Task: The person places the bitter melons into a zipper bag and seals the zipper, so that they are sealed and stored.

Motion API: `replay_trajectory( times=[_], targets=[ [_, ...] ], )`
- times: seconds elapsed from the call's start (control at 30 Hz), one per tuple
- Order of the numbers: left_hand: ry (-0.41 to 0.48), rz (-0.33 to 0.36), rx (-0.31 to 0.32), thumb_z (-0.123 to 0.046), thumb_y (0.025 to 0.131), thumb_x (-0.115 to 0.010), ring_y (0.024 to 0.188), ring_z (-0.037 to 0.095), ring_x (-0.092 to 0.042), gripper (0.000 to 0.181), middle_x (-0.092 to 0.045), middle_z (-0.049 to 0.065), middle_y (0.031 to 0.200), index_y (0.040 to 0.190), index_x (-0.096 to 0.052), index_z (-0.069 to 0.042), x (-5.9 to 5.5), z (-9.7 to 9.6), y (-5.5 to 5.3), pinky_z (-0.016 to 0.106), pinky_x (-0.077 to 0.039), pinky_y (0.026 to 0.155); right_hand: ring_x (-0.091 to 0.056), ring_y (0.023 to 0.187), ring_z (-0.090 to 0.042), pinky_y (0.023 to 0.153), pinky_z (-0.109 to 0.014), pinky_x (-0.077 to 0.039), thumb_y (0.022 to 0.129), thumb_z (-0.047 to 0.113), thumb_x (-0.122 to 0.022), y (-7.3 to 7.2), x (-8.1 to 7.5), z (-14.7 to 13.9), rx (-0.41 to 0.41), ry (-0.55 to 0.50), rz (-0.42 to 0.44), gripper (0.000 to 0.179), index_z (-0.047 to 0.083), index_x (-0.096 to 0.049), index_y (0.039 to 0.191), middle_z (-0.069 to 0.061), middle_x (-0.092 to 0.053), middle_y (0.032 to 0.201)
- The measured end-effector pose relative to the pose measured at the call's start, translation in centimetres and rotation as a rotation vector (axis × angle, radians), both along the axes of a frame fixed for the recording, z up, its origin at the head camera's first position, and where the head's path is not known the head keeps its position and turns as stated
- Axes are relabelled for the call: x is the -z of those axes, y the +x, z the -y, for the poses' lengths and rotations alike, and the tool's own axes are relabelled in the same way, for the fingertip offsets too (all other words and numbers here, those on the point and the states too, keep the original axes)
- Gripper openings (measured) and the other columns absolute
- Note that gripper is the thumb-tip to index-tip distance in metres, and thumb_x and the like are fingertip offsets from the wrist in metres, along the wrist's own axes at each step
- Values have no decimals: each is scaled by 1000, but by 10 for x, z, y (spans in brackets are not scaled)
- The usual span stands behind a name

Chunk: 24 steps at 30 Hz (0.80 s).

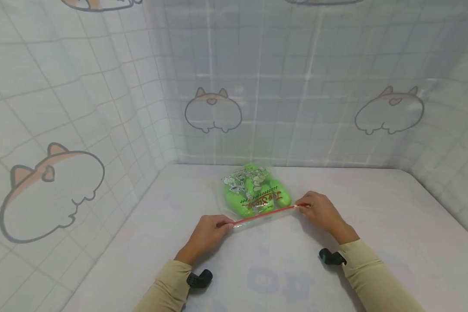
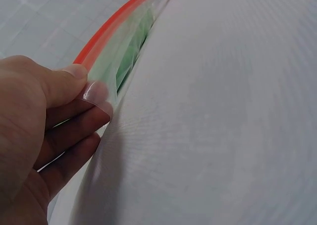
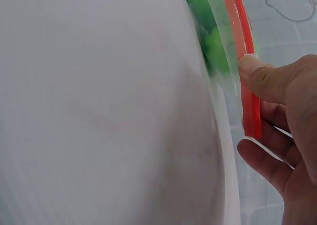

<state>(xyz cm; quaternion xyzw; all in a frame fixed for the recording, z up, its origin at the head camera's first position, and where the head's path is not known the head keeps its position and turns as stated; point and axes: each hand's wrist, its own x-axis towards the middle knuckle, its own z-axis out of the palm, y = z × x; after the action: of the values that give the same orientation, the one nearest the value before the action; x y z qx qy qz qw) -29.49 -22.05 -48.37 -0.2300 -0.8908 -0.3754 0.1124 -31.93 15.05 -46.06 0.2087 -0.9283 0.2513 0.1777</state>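
Observation:
A clear zip bag [image 1: 238, 177] printed with cartoon figures and "Toy Story" lies on the table, its lettering upside down in the head view. Bright green rounded things [image 1: 234, 201] fill it; their kind is hard to tell through the plastic. A red zip strip [image 1: 263, 214] runs along the near edge. My left hand [image 1: 210, 234] pinches the strip's left end between thumb and fingers. At the other end my right hand [image 1: 321, 212] pinches the white slider [image 3: 250, 56], with a short red length of strip sticking out past the thumb.
The white table [image 1: 281, 260] spreads around the bag, with faint print on it. Pale tiled-pattern curtains [image 1: 281, 65] with corgi drawings stand behind and at both sides. Dark wrist cameras [image 1: 200, 279] sit at both beige sleeves [image 1: 374, 273].

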Motion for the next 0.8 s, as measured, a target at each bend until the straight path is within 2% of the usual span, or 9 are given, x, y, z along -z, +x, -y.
replay_trajectory(
  times=[0.23,0.4,0.6,0.8],
  targets=[
    [-3,3,-5,-21,91,-75,83,4,-63,5,-73,-11,89,91,-80,-23,0,1,1,31,-52,76,-61,83,-18,75,-41,-52,84,5,-79,2,-1,-6,9,-10,5,15,7,-80,99,1,-66,89],
    [-6,-8,-6,-20,91,-75,83,4,-63,6,-73,-12,89,92,-80,-23,1,2,0,31,-52,76,-60,80,-18,71,-38,-51,85,6,-79,3,0,-10,28,-25,-11,13,6,-80,98,0,-65,86],
    [-12,0,-13,-21,90,-76,84,5,-64,5,-74,-9,90,92,-80,-22,0,2,4,32,-53,77,-59,77,-17,69,-37,-50,85,7,-79,3,4,-13,30,-27,-36,12,6,-80,96,0,-65,84],
    [-14,-7,-12,-22,90,-76,85,4,-64,5,-74,-8,90,92,-80,-22,0,3,3,32,-53,78,-59,77,-17,69,-38,-51,86,9,-78,3,6,-17,55,-5,-22,13,5,-80,99,0,-65,85]
  ],
)
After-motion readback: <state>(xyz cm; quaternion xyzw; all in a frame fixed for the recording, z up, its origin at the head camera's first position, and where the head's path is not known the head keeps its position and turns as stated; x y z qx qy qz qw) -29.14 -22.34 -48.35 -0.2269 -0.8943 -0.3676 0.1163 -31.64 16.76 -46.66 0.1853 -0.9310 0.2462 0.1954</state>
